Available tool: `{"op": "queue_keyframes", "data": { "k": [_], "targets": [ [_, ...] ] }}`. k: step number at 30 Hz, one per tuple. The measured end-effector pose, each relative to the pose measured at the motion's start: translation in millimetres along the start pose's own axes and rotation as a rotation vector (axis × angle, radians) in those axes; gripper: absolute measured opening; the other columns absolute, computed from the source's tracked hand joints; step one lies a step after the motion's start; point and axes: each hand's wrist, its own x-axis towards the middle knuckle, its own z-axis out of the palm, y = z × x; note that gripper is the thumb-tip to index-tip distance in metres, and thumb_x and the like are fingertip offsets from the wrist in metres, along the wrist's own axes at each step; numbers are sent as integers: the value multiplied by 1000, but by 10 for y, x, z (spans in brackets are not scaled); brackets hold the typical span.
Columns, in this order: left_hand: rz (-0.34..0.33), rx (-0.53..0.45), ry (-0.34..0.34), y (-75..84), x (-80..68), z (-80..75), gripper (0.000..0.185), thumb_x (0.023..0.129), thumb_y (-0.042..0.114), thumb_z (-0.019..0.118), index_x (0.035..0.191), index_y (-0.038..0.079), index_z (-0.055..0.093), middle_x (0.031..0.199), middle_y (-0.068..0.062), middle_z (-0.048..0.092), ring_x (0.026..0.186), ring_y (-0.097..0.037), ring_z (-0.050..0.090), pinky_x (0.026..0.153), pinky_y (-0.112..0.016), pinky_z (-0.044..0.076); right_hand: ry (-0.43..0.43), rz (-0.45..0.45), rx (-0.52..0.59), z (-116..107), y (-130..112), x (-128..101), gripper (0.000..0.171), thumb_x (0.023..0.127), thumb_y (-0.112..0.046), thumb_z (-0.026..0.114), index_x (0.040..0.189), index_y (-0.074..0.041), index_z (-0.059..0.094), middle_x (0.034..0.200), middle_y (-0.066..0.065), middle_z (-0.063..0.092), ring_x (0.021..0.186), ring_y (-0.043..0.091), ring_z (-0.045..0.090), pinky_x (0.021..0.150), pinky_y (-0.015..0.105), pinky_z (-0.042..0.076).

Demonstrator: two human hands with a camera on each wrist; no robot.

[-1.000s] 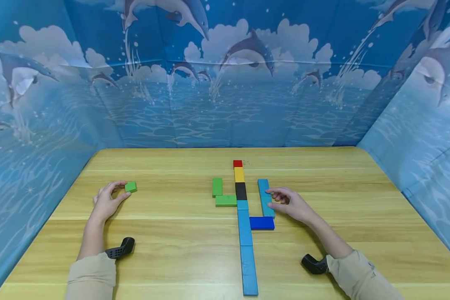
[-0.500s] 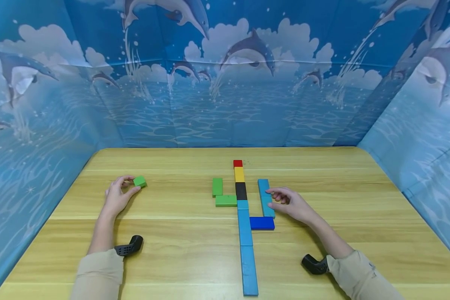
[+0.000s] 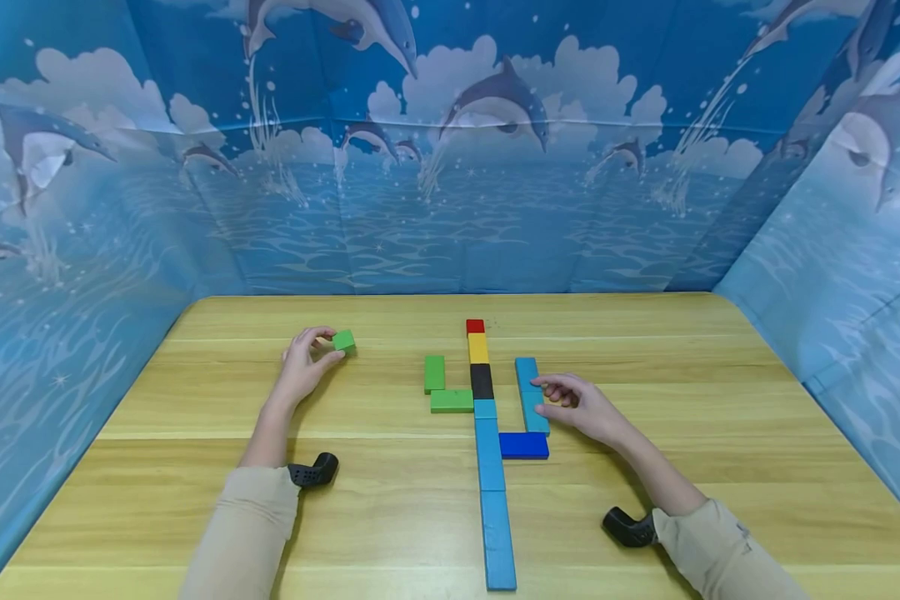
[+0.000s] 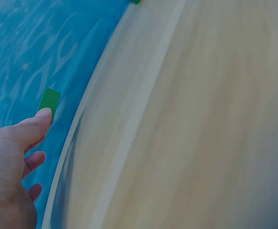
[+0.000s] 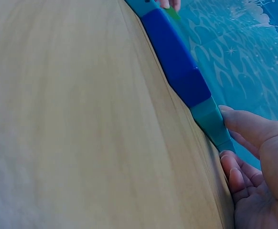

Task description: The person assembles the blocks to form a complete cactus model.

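My left hand pinches a small green block between thumb and fingers over the left part of the table. In the left wrist view the thumb lies across that green block's near end. On the other side, my right hand is loosely curved, its thumb and index fingertips touching the right side of two light-blue blocks laid end to end. In the right wrist view these sit beyond the dark-blue block. The undersides of both hands are hidden in the head view.
A column of blocks runs down the wooden table: red, yellow, black, then light-blue ones. Two green blocks form an L at its left. A dolphin-print cloth surrounds the table.
My left hand has moved right and farther from me, carrying the green block from the left side. The right hand and the laid blocks have stayed put.
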Motion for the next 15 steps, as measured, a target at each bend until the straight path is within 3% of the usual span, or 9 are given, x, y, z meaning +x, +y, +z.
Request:
{"op": "queue_keyframes", "data": {
  "k": [7,15],
  "targets": [
    [18,-6,-65,164,166,273,36,84,14,65,117,2,53,112,-15,53,97,-30,42,93,-51,16,-4,12,-8,-19,-278,-66,39,85,-8,63,120,5,53,96,22,50,81,25,42,67,24,37],
    [61,-21,-110,275,291,588,35,83,14,65,115,4,55,111,-13,55,97,-29,44,95,-51,17,-6,10,-4,-19,-273,-58,39,84,-8,63,120,5,53,96,21,49,80,25,41,67,24,36]
  ]
}}
